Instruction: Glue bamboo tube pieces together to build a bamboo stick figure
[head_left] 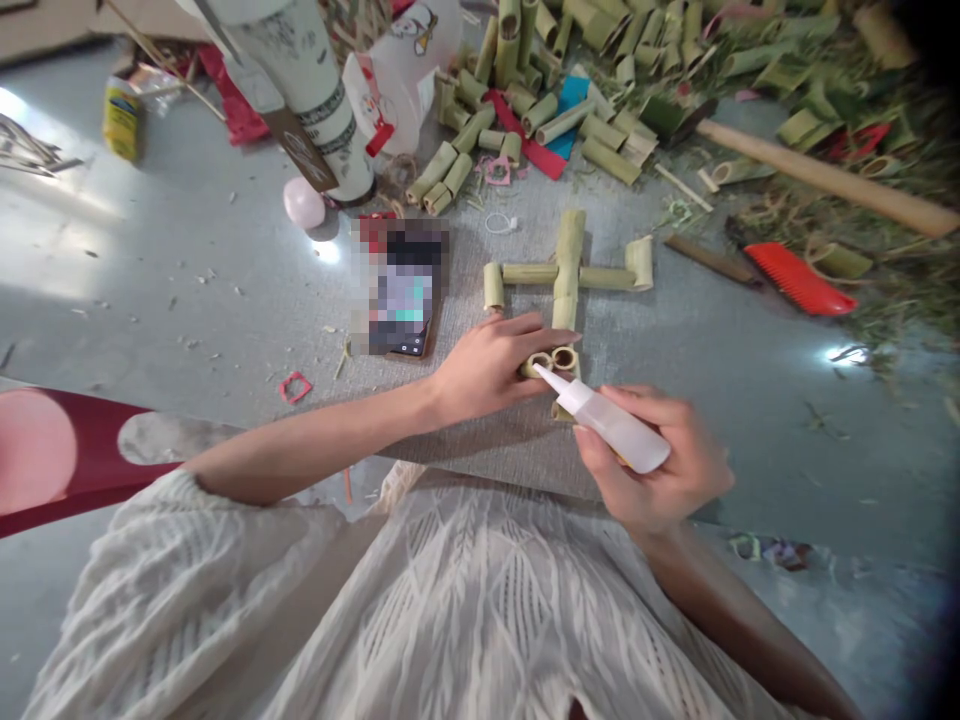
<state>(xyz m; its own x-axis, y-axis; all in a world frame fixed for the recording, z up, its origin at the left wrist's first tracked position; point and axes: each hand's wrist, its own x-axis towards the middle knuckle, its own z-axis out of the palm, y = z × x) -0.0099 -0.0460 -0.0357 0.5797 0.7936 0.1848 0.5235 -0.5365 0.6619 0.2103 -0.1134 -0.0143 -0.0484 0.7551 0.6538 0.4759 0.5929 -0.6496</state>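
- Right hand [656,460] pinches the bottle [619,432], its nozzle [555,380] at the tubes.
- Left hand [487,368] pinches the tubes [575,355].
- The cross [568,275] lies on the desk [720,400], partly hidden by the left hand.

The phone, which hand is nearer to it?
Left: the left hand is beside the phone, to its lower right; the right hand, holding the white bottle, is farther right.

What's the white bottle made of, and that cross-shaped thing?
The white bottle looks like smooth plastic, being cloudy and slightly see-through. The cross-shaped thing seems bamboo, pale green and smooth, judging by its round stalks and hollow ends.
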